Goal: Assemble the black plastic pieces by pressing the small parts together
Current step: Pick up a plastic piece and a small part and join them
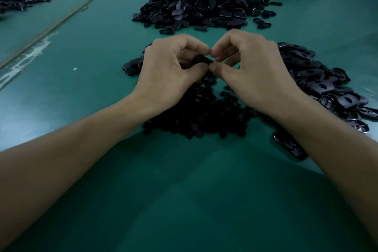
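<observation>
Both hands meet just above the far edge of the low heap of small round black plastic discs [194,116], which lies on the green table mat [184,200]. The left hand [171,69] and the right hand [253,69] each curl thumb and forefinger round one small black plastic piece [201,60]. The thumb tips touch below it and the forefinger tips above. It is a narrow pinch from both sides, likely so the parts squeeze together squarely. How many parts sit in the pinch I cannot tell. Right of the disc heap spreads a pile of flat glossy black plastic plates with slots [319,82], probably kept close as stock. Beyond the heap, well apart, sits a larger mound of rounded black plastic shells [196,6], perhaps finished or waiting pieces.
</observation>
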A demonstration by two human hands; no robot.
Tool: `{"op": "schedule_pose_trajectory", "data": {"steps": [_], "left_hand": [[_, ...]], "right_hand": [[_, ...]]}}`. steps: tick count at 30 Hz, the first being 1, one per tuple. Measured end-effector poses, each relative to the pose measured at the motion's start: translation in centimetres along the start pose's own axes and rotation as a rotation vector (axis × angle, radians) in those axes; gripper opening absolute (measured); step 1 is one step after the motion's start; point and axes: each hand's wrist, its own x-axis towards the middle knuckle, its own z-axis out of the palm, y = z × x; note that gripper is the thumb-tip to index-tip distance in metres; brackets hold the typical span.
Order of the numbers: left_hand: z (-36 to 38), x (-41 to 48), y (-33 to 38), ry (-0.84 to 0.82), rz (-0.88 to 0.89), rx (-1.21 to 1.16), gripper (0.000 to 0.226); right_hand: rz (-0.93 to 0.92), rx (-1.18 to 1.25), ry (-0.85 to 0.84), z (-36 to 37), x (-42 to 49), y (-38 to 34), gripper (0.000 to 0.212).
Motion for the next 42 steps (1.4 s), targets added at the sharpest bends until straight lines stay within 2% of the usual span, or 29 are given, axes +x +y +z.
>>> {"op": "schedule_pose_trajectory", "data": {"steps": [6, 13, 24, 42], "left_hand": [[-0.2, 0.2, 0.0, -0.086, -0.125, -0.276, 0.026], [-0.3, 0.3, 0.0, -0.088, -0.204, -0.381, 0.024], [-0.1, 0.2, 0.3, -0.078, -0.241, -0.405, 0.022], [-0.6, 0.5, 0.2, -0.016, -0.161, -0.282, 0.022]], "right_hand": [[0.102, 0.239, -0.074, -0.4, 0.5, 1.0, 0.015], [0.124, 0.327, -0.074, -0.7, 0.5, 1.4, 0.01], [0.103, 0.195, -0.056, -0.8, 0.5, 0.9, 0.008], [0.084, 0.217, -0.07, -1.0, 0.2, 0.7, 0.015]]}}
